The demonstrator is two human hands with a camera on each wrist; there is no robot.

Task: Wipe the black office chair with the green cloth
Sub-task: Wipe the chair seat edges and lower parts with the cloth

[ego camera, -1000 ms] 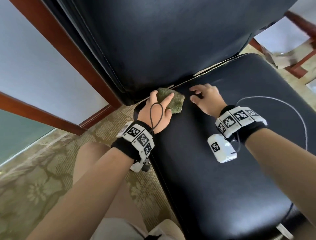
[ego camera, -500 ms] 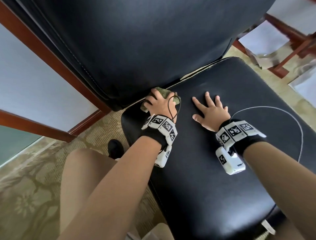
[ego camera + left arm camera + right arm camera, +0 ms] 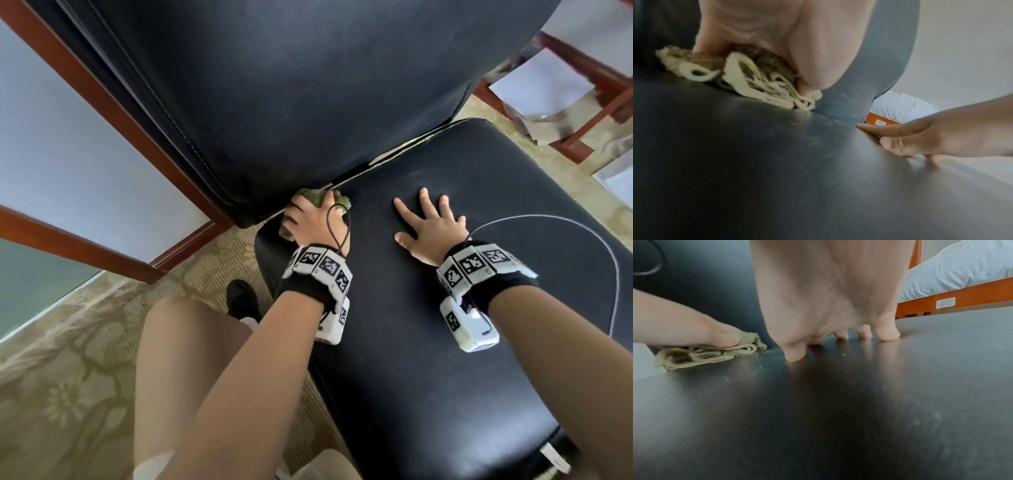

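The left hand (image 3: 313, 222) grips the bunched green cloth (image 3: 310, 197) at the chair seat's (image 3: 428, 377) ten o'clock corner — the right hand (image 3: 430, 228) lies spread flat beside it.

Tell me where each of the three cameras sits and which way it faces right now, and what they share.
Head: worn on the head, facing down at the black chair seat; both forearms, left hand on the green cloth, right hand spread flat.
Left wrist: under the left palm, facing along the seat toward the backrest; cloth bunched beneath.
Right wrist: under the right palm, facing its fingers on the seat.
Shared: each wrist view shows the other hand; all three show the cloth.
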